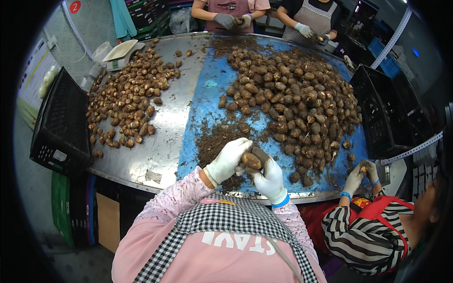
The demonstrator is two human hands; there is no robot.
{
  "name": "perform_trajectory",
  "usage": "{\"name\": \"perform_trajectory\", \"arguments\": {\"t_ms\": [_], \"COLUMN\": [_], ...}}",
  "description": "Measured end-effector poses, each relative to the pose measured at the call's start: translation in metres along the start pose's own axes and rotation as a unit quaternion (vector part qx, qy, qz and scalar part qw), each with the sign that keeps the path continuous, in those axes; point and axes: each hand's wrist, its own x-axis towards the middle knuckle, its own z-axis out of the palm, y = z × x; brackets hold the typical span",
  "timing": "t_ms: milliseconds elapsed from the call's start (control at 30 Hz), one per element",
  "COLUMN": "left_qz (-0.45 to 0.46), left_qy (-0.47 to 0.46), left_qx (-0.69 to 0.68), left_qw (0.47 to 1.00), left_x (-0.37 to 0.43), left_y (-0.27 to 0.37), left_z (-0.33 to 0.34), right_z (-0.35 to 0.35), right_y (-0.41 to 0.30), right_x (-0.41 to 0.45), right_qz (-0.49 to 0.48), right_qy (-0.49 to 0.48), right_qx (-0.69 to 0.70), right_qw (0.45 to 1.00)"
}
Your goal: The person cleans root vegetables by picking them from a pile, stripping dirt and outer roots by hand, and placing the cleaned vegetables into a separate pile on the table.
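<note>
A brown taro corm (252, 161) sits between my two hands, above the near edge of the table. My left hand (230, 157), in a white glove, has its fingers on the corm's left side. My right hand (269, 177), in a white glove with a dirty thumb and fingers, grips it from the right and below. Some of the fingers are hidden behind the corm. Under my hands lies loose dark soil with root scraps (212, 141). Beyond, to the right, rises a big heap of soil-covered taro corms (300, 95).
Cleaner corms (131, 95) are spread on the bare metal left side of the table (173, 123). A weighing scale (122, 55) stands at the back left. Black crates (65, 123) (375, 109) flank both ends. Two people work opposite; another person (368, 226) works close on my right.
</note>
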Motion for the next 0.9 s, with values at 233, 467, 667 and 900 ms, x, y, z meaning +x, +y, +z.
{"name": "perform_trajectory", "arguments": {"t_ms": [233, 467, 667, 900], "left_qz": [0.208, 0.178, -0.01, 0.086], "left_qy": [0.134, 0.105, 0.099, 0.062], "left_qx": [0.332, 0.278, 0.031, 0.206], "left_qw": [0.91, 0.938, 0.995, 0.973], "left_x": [0.002, -0.002, 0.016, -0.003], "left_y": [-0.014, -0.007, -0.014, -0.005], "left_z": [-0.006, 0.016, -0.007, -0.001], "right_z": [0.003, 0.0, 0.008, 0.003], "right_y": [0.011, 0.023, 0.006, 0.015], "right_x": [0.0, -0.001, -0.001, -0.002], "right_qz": [0.165, 0.031, -0.001, 0.215], "right_qy": [0.064, 0.002, 0.015, 0.056], "right_qx": [0.186, -0.035, 0.036, 0.313], "right_qw": [0.966, 0.999, 0.999, 0.924]}}
